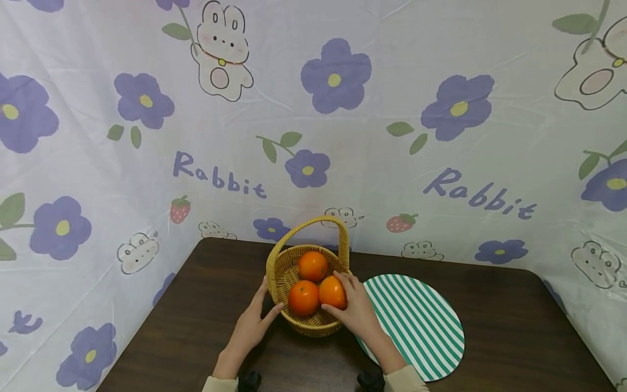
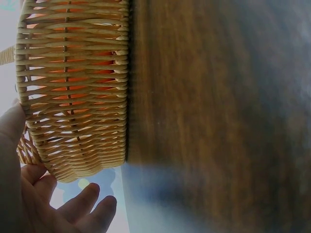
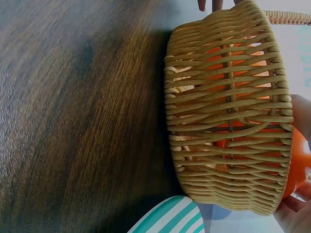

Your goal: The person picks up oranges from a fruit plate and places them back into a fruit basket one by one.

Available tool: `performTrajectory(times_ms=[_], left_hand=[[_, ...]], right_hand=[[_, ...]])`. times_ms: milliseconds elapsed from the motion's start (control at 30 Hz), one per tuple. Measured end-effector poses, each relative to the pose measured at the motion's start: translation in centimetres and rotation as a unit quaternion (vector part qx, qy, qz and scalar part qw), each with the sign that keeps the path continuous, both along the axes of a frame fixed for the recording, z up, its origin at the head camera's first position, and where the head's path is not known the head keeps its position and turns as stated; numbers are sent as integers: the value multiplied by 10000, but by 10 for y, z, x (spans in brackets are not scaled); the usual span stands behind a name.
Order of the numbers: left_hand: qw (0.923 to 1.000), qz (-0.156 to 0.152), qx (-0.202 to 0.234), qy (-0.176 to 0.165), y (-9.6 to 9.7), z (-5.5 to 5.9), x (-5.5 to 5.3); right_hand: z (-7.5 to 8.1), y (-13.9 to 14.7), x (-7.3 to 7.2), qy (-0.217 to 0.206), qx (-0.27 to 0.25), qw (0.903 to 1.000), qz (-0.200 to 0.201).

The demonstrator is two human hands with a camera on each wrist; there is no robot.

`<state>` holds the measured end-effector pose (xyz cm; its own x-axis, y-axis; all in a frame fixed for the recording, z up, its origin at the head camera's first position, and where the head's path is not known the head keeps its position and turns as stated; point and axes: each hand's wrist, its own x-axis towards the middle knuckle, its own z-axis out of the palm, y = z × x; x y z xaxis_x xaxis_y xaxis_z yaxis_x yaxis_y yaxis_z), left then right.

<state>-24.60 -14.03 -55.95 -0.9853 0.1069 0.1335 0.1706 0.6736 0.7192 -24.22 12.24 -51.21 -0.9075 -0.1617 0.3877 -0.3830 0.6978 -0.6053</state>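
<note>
A yellow wicker basket [image 1: 313, 329] with a tall arched handle stands on the table, holding three oranges. My left hand [image 1: 251, 325] holds the basket's left side, thumb at the front rim and fingers near the handle's base; in the left wrist view, two fingers spread away from the weave. My right hand [image 1: 356, 309] grips the right-hand orange [image 1: 333, 293] between thumb and fingers, inside the basket near its rim. Beside it are the front-left orange [image 1: 303, 298] and the rear orange [image 1: 312, 265]. In the right wrist view, the gripped orange [image 3: 299, 160] shows at the rim.
A round green-and-white striped placemat [image 1: 416, 326] lies right of the basket, partly under my right forearm. The dark wooden table [image 1: 504, 316] backs onto a cloth [image 1: 382, 163] printed with flowers and rabbits.
</note>
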Motion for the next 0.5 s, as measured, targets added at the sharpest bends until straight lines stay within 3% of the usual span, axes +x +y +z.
performTrajectory(times_ms=[500], left_hand=[[10000,-48,21,-12,-1,1,1]], right_hand=[[0,-4,0,87,612,9981,-10]])
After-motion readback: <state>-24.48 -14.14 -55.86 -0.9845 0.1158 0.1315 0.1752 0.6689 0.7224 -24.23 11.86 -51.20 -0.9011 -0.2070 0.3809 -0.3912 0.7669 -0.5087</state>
